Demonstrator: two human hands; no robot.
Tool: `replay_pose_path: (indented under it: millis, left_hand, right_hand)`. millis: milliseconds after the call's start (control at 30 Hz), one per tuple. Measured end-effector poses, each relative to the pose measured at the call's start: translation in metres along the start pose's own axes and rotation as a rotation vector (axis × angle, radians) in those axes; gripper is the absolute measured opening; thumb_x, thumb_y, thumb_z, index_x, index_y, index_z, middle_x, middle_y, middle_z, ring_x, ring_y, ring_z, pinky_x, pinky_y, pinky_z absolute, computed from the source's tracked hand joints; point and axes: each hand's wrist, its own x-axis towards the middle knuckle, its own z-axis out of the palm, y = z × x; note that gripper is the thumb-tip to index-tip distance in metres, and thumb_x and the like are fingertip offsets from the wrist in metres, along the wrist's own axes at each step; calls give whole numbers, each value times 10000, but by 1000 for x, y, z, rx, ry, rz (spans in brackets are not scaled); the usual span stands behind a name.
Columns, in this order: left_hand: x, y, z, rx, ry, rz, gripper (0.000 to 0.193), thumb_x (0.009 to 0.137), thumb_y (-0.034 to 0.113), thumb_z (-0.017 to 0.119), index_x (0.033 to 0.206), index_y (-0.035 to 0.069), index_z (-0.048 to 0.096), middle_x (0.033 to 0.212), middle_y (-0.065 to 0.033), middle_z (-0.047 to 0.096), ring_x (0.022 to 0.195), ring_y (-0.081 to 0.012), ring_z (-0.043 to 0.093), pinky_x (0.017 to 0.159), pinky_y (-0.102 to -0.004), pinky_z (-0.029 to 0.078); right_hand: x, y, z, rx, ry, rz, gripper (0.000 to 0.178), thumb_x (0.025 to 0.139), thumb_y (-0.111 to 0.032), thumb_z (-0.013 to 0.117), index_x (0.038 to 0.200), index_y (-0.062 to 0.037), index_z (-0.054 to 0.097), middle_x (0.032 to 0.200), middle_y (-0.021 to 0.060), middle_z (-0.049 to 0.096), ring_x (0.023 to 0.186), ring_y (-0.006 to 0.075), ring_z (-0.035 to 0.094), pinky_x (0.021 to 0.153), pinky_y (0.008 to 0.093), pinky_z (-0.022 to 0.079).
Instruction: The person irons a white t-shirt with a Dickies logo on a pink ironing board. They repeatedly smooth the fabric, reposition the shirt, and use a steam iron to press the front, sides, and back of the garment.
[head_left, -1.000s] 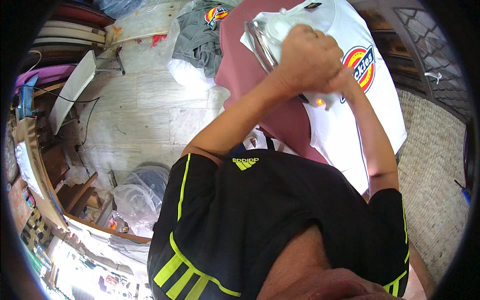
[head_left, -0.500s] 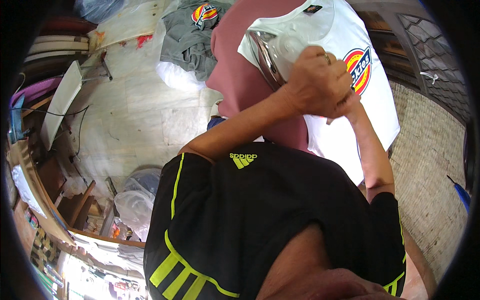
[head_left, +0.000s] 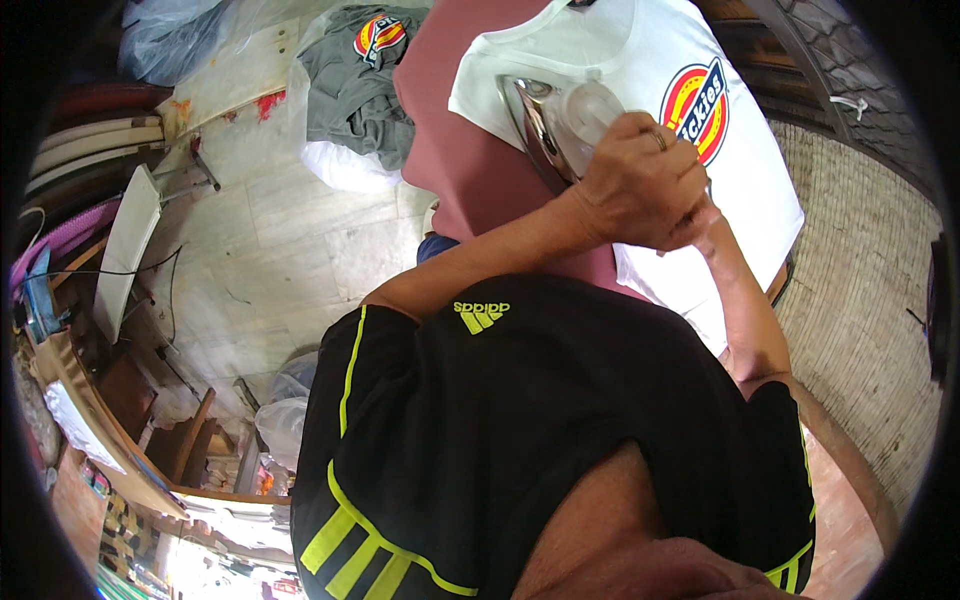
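Note:
A steam iron (head_left: 548, 135) with a shiny metal edge and a clear, whitish body lies over a white T-shirt (head_left: 735, 215). My left hand (head_left: 640, 180), wearing a ring, is closed round the iron's handle end. Beside and partly behind it is my right hand (head_left: 703, 225); its fingers are hidden, so its grip cannot be made out. The shirt is spread on a surface with a dusty pink cover (head_left: 455, 165), and its red, yellow and dark blue chest print (head_left: 695, 110) lies to the right of the iron.
A grey T-shirt (head_left: 350, 110) with a similar print lies on white plastic at the far left. Shelving (head_left: 195, 440) and a tilted white panel (head_left: 128, 250) stand along the left. A dark lattice gate (head_left: 840, 70) rises at the far right, beside ribbed matting (head_left: 850, 270).
The view has shifted slightly, so the shirt and pink cover appear further left and up. The iron and both hands sit slightly lower on the shirt. My left hand keeps its hold.

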Motion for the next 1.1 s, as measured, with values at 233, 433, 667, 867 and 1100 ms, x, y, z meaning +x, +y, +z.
replay_pose_path:
  millis: [233,433,667,867,1100]
  left_hand:
    - [-19,56,19,-200,-158,31,334,794,421,688,727,95,664,717,-64,616,684,-203,615,726,-399,466]
    - [-16,45,15,-113,-184,0,339,823,420,665,764,86,675,799,-85,682,736,-216,665,735,-423,482]
    - [-31,81,30,-95,-211,-3,402,892,454,573,779,84,684,821,-83,698,730,-215,676,731,-431,494]
    - [-33,87,31,-19,-162,-7,352,859,423,603,810,84,684,846,-87,706,765,-223,683,744,-432,497]
    - [-22,41,2,154,-55,34,224,728,330,695,820,127,710,862,-29,711,778,-207,687,774,-390,483]
  right_hand:
    - [-44,29,32,112,94,-31,422,811,-81,746,1223,-74,653,1142,106,685,1075,225,646,824,345,547]
    - [-31,40,38,139,106,-154,413,829,-101,724,1232,-74,639,1169,108,667,1104,217,625,875,344,518]
    - [-54,63,48,154,155,-325,403,849,-124,697,1242,-74,623,1200,110,646,1139,209,600,935,343,483]
    - [-47,71,53,123,202,-553,397,866,-144,675,1251,-73,609,1227,112,628,1169,201,578,985,342,454]
    - [10,39,47,24,219,-935,391,887,-168,648,1262,-73,592,1258,114,607,1203,193,553,1045,342,419]
